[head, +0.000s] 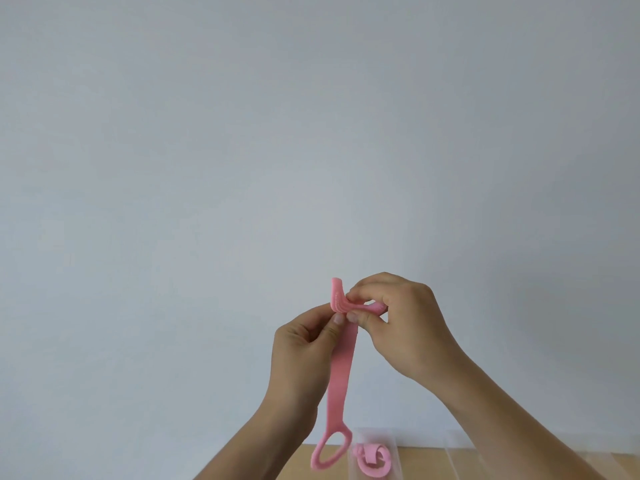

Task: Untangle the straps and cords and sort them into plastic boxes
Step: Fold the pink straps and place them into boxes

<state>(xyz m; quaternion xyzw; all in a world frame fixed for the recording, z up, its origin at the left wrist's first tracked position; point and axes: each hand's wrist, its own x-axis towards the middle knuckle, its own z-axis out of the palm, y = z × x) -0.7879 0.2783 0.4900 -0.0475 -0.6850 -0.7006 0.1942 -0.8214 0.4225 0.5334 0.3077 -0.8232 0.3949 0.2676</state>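
Pinching the pink strap (341, 375) high above the clear plastic box (393, 445), the left hand (308, 344) clamps its upper part and the right hand (398, 320) grips the folded ribbed end; its loop dangles just left of the box; a loosened pinch would likely drop it outside.

The left hand (304, 344) and right hand (401, 317) are bare, with short, plain nails at the grip. Below it, the left forearm (273, 434) and right forearm (502, 410) are bare too.

Open air before pale wall (311, 133). Low centre obstructed: hanging pink strap (341, 368), clear plastic box (394, 445) holding coiled strap (372, 460) on wooden table (422, 467).
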